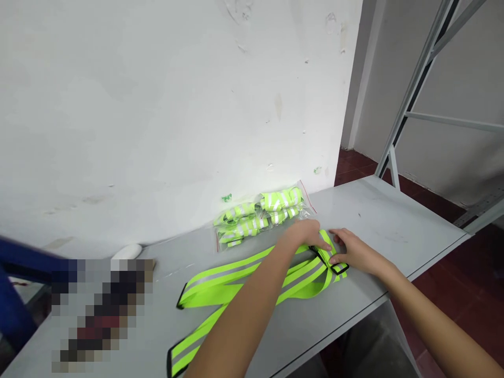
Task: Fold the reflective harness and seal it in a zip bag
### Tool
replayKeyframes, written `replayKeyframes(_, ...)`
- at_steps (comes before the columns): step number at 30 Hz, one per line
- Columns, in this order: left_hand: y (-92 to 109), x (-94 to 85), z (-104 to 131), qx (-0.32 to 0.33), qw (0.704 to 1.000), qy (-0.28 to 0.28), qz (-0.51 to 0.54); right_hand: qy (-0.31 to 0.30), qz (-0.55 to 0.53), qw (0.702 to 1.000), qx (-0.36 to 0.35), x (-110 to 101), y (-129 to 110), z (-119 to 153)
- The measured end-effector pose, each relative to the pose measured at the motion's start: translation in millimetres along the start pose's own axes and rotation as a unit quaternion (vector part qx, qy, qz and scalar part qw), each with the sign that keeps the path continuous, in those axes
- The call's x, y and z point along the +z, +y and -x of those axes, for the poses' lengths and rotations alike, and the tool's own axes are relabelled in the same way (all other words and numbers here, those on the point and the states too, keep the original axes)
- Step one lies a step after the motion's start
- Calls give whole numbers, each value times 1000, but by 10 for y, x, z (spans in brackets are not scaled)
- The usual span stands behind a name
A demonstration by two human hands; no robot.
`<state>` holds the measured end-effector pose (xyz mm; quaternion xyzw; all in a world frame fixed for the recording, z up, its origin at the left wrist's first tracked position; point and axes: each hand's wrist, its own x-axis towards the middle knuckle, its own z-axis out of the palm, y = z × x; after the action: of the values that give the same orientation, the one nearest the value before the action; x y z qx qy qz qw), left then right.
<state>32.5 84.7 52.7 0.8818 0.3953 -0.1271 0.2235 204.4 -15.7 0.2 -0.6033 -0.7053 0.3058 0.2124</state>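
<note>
A neon-yellow reflective strap with grey stripes and black buckles lies in loops on the grey table. My left hand is curled over its right end, fingers closed on the webbing beside a dark slider; part of the grip is hidden beneath the hand. On the other side of that end is my right hand, with its thumb and forefinger apart. The right thumb touches the strap just above a black rectangular buckle. More black buckles sit at the strap's left folds.
Clear bags of rolled neon straps lie against the white wall. A white rounded object and a pixelated patch are at the left, near a blue frame. A metal frame rises beyond the table's right end.
</note>
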Motion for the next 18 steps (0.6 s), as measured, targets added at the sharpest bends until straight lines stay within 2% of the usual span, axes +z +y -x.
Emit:
replayKeyframes(3,-34,-77,61,8,1000,-14,21,-3,51,999,-18,-11,-119,51)
replayKeyframes(6,-72,-94,191,32,993,41,102,16,51,998,-23,-2,-227,110)
replayKeyframes(10,-102,-91,379,63,960,99,254,1,-103,995,1,22,-314,155)
replayKeyframes(13,-110,-103,495,84,938,125,311,-14,-211,977,11,13,-373,142)
replayKeyframes(16,-123,-124,591,93,929,116,339,-23,-257,966,-7,-20,-441,100)
replayKeyframes(18,-129,-138,646,86,925,111,354,-15,-241,970,-17,-47,-482,63)
